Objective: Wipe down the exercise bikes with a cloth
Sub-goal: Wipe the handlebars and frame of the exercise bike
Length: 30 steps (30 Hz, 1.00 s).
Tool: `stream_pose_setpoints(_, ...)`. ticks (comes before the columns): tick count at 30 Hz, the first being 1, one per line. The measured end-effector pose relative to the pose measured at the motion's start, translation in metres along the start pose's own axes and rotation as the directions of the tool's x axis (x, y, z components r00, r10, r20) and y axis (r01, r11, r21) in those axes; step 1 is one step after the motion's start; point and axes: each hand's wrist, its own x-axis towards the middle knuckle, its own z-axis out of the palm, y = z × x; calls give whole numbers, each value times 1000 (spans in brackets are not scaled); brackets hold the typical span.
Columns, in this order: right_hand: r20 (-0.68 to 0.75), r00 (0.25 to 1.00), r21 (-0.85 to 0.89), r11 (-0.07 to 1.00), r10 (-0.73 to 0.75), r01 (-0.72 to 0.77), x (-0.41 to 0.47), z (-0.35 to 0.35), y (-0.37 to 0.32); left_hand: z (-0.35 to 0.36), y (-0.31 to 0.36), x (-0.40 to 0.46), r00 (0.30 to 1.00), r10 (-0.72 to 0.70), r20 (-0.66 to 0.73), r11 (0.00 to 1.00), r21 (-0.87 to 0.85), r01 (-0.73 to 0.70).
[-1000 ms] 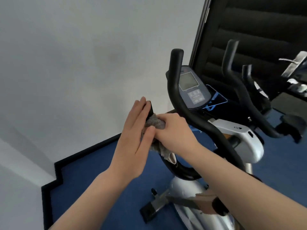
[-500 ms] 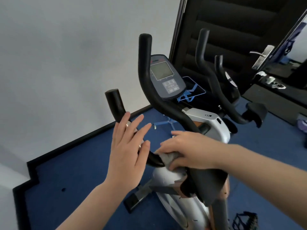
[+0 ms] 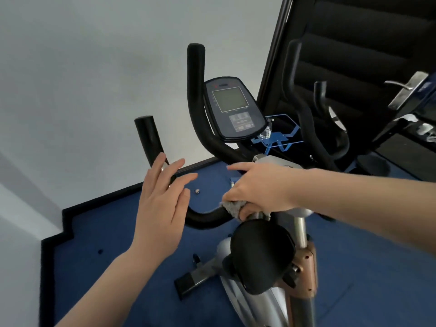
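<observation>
A silver exercise bike [image 3: 245, 296] with black foam handlebars stands before me on blue carpet. My right hand [image 3: 259, 190] presses a grey cloth [image 3: 233, 206] around the low curve of the left handlebar [image 3: 203, 217], close to the centre post. My left hand [image 3: 160, 206] hovers open with fingers spread in front of that handlebar's upright end [image 3: 148, 138], holding nothing. The console with its grey screen [image 3: 230, 100] sits between the bars. A black saddle [image 3: 262, 253] is just below my right hand.
A second bike's black handlebars [image 3: 304, 109] stand to the right, in front of a dark door with a metal handle [image 3: 405, 90]. A white wall runs along the left and a blue clear tray [image 3: 280, 135] sits behind the console.
My right hand has slid the cloth from the handlebar's upright grip down along the bar to its low curve near the centre post. My left hand let go of the grip and opened.
</observation>
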Motion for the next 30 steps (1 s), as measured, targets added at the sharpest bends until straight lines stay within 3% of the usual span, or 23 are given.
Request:
stream_pose_setpoints(5,-135,988,-83,995,-71,60,-12,4,7,3,4,-2,999,-25,-31,999,31,26)
stream_pose_setpoints(8,-122,992,-77,996,-43,34,-20,8,7,3,9,-7,997,-54,-52,998,9,54)
stream_pose_setpoints(13,-71,997,70,997,-13,18,-7,5,0,2,11,-16,996,-80,-41,997,-15,79)
stream_pose_setpoints(16,-130,991,234,972,34,-2,3,-1,-12,1,11,-16,995,-88,-44,995,-53,86)
stream_pose_setpoints(19,-210,966,470,882,154,-38,27,-2,-42,0,11,-14,993,-103,-56,989,-110,96)
stream_pose_setpoints(22,-159,949,654,749,273,-106,28,4,-48,-2,11,-14,991,-96,-91,991,-100,87)
stream_pose_setpoints(25,-66,956,654,736,285,-174,10,14,-43,-6,6,-14,978,-150,-145,978,-170,125)
stream_pose_setpoints(28,-128,927,572,790,352,-221,12,13,-54,-14,-2,-12,946,-292,-139,898,-382,221)
stream_pose_setpoints(30,-158,903,602,764,400,-233,27,5,-65,-21,-7,-8,950,-298,-97,874,-427,230)
